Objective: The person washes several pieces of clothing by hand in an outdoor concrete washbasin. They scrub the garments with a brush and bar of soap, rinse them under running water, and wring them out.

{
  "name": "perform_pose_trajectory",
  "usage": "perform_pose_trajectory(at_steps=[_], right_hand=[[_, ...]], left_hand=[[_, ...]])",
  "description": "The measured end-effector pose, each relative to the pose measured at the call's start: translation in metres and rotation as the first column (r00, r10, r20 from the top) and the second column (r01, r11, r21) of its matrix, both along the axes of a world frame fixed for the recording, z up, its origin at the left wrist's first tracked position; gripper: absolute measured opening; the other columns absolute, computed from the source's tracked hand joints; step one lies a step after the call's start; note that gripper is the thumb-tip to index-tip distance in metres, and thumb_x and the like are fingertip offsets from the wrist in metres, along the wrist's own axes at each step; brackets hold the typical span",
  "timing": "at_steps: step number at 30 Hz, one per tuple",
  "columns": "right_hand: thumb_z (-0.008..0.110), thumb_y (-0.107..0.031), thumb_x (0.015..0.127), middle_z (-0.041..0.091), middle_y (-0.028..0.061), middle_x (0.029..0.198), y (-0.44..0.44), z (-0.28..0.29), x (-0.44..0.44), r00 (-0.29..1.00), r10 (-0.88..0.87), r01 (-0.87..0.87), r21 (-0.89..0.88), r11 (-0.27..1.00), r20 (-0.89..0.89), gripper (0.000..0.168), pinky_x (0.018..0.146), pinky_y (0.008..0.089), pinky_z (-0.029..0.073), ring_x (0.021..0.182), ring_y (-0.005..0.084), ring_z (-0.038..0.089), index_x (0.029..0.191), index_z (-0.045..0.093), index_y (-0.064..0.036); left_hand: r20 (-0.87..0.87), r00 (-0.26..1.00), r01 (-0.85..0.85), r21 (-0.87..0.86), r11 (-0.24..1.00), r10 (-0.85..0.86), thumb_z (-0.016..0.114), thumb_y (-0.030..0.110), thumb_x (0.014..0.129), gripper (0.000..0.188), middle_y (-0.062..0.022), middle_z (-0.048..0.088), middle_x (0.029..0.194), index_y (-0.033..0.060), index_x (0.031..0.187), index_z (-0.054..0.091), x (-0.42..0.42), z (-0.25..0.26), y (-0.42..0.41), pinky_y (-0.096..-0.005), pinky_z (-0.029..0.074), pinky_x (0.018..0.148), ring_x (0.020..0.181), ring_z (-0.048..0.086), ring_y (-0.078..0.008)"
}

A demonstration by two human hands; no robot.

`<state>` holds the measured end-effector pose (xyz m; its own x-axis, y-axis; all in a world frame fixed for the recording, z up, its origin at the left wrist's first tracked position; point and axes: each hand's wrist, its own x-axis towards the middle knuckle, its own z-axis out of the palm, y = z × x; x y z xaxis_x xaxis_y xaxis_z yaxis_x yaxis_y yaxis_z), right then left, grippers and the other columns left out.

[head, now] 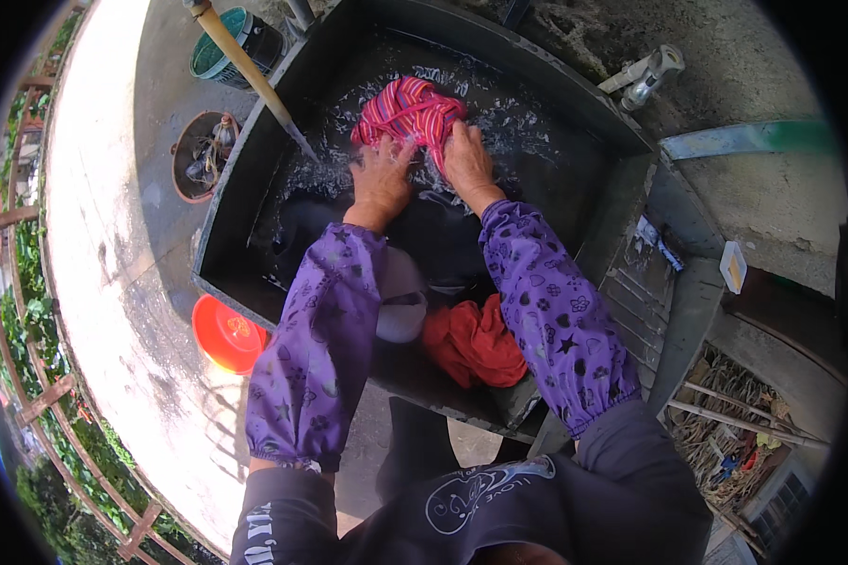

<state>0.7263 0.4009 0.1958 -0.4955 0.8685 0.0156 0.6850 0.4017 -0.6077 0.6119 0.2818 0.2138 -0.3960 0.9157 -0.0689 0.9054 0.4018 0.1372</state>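
A pink striped cloth [411, 113] lies bunched in the water of a dark stone wash sink [219, 205], with white suds around it. My right hand [470, 161] grips its right-hand edge, the fingers partly hidden by the folds. Fingers spread, my left hand [383, 176] rests at the cloth's lower edge; a firm hold does not show. Dark fabric [442, 236] is under water below my hands. Nearer to me are a pale cap-like item [401, 318], partly behind my left sleeve, and a crumpled red cloth [477, 342] beside my right forearm.
A bamboo pole [244, 63] leans over the sink's left wall. A ribbed washboard area [632, 304] with a tube and a brush adjoins on the right, near a metal tap [654, 74]. Left on the ground are a red basin [227, 333], a brown bowl [184, 159] and a green basket [219, 46].
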Motion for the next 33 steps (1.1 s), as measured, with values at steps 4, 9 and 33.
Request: perform_pose_trajectory(at_steps=[4,9,33], right_hand=[[0.057,-0.029,0.085,0.066,0.0156,0.097,0.032,0.008,0.020,0.699,0.601,-0.663,0.038,0.747,0.389,0.027,0.074,0.0471,0.050,0.086,0.0357,0.064,0.105,0.061,-0.011],[0.060,-0.027,0.083,0.067,0.0158,0.096,0.066,0.004,0.017,0.890,0.065,-0.093,0.041,0.995,0.451,0.021,0.075,0.0405,0.051,0.087,0.0329,0.065,0.080,0.069,-0.008],[0.055,-0.027,0.086,0.063,0.0110,0.110,0.056,0.034,-0.002,0.854,0.469,-0.513,0.221,0.829,0.224,0.029,0.090,0.0447,0.038,0.106,0.0313,0.057,0.110,0.061,-0.011]], left_hand=[[0.099,0.995,0.033,-0.143,0.989,-0.019,0.061,0.027,0.080,0.049,-0.0112,0.041,0.140,0.0205,0.128,0.052,-0.007,0.006,-0.013,-0.0592,0.037,0.094,0.123,0.042,-0.0360],[0.662,0.746,-0.218,0.131,0.967,0.079,0.064,0.028,0.081,0.035,-0.0093,0.044,0.138,0.0172,0.114,0.063,-0.032,-0.006,-0.017,-0.0557,0.043,0.084,0.112,0.051,-0.0348],[0.773,-0.612,-0.702,-0.435,0.564,-0.165,0.050,0.022,0.094,0.034,-0.0174,0.051,0.119,0.0054,0.124,0.045,0.003,-0.004,-0.017,-0.0471,0.048,0.084,0.104,0.054,-0.0335]])
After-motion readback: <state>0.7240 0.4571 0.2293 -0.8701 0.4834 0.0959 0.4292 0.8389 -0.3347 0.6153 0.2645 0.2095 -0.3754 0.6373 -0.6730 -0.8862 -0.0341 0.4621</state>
